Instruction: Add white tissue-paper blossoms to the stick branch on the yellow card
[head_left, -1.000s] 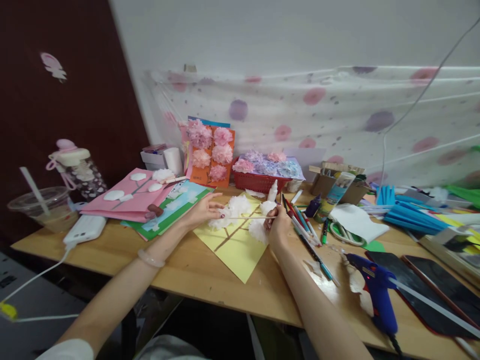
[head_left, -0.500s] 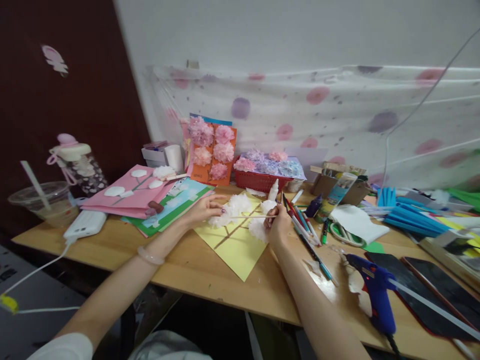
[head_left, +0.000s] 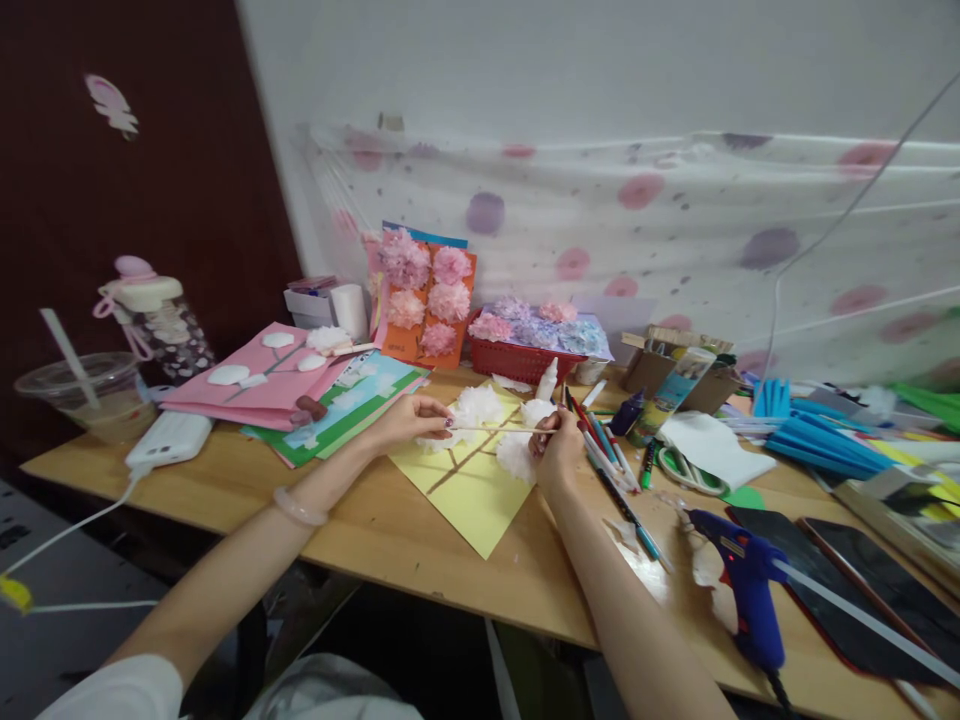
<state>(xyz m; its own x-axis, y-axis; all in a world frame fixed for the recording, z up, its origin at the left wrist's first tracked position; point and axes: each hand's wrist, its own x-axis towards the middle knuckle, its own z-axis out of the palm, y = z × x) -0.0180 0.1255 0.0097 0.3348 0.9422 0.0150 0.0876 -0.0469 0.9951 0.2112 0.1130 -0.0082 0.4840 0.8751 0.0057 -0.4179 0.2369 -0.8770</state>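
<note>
A yellow card point(head_left: 472, 490) with a brown branch drawn on it lies on the wooden table point(head_left: 390, 540). White tissue flowers point(head_left: 480, 405) sit on its far part. My left hand point(head_left: 409, 420) pinches a small white tissue flower at the card's left edge. My right hand point(head_left: 556, 450) is closed on the end of a thin wooden stick point(head_left: 499, 430). The stick runs level from my right hand to my left fingertips, just above the card.
A blue glue gun point(head_left: 742, 595) lies at the near right. Pens and markers point(head_left: 607, 450), scissors point(head_left: 686, 468) and blue paper strips point(head_left: 817, 440) crowd the right. Pink and green cards point(head_left: 300, 385), a power bank point(head_left: 169, 440), a plastic cup point(head_left: 86, 395) and a bottle point(head_left: 154, 320) stand left. A red basket point(head_left: 525, 362) sits behind.
Both hands stay over the yellow card. The stick has lifted slightly and my left fingers have closed tighter on the small flower. The view has shifted a little.
</note>
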